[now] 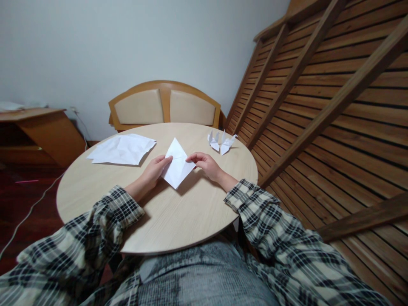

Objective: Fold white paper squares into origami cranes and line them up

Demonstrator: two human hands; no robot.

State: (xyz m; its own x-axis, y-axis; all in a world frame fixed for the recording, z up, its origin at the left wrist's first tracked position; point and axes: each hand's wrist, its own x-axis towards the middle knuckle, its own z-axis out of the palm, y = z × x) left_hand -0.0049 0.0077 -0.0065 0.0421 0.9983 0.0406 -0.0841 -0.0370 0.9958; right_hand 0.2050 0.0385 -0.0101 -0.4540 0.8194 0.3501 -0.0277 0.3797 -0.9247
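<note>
Head view — creased paper diamond (177, 166) in both hands (154, 170) (208, 165), woodgrain tabletop (191, 216)

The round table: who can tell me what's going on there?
Someone's left hand and right hand hold a diamond-shaped folded paper by its opposite sides, over the near half of the round table. Toward the right edge sit two folded paper birds; loose white sheets lie on the left.
</note>
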